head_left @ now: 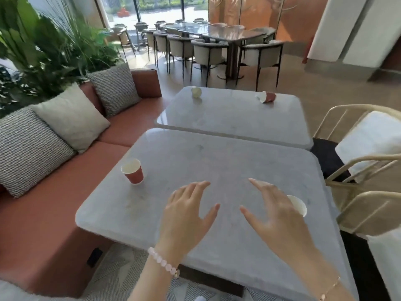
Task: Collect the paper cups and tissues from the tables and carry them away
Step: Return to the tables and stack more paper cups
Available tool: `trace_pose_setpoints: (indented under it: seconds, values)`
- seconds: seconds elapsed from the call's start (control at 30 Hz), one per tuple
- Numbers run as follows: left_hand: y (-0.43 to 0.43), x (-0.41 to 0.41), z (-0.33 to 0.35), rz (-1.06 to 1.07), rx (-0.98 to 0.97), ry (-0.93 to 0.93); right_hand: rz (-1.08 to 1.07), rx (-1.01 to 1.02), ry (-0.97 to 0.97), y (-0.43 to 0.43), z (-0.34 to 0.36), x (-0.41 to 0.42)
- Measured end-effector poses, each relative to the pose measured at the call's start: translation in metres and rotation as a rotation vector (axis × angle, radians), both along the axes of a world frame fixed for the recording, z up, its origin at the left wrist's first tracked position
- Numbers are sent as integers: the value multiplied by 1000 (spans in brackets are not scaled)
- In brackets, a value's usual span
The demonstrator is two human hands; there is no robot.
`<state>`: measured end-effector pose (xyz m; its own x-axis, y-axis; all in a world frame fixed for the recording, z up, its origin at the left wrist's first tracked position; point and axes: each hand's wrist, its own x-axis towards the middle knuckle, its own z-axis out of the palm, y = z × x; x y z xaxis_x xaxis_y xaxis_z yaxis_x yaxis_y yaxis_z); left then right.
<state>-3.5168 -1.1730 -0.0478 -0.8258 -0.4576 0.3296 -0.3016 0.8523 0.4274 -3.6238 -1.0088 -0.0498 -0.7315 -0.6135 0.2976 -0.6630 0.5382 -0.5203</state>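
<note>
Left hand [188, 211] and right hand [275, 216] hover over the tabletop [217, 157], holding nothing. Collecting seems just starting; next, grab the cup [299, 205] at three o'clock.

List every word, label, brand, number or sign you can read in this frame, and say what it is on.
No text can be read anywhere in this frame.
The upright red paper cup: plain sides, no print.
The tipped red cup on the far table: no print visible.
The red shape outside the window: too blurred to tell whether it carries lettering.
</note>
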Motion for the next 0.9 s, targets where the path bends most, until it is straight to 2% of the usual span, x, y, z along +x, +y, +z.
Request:
trace_pose_setpoints:
  seconds: [0.23,0.53,0.9]
  values:
    - [-61,-40,-13,-214,87,-10,-225,11,-19,-38,-7,-5]
    - [-66,-74,-35,-459,156,-60,-463,14,-15,-32,-31,0]
    - [-29,-88,-51,-546,172,-98,-534,-6,-24,1,-47,2]
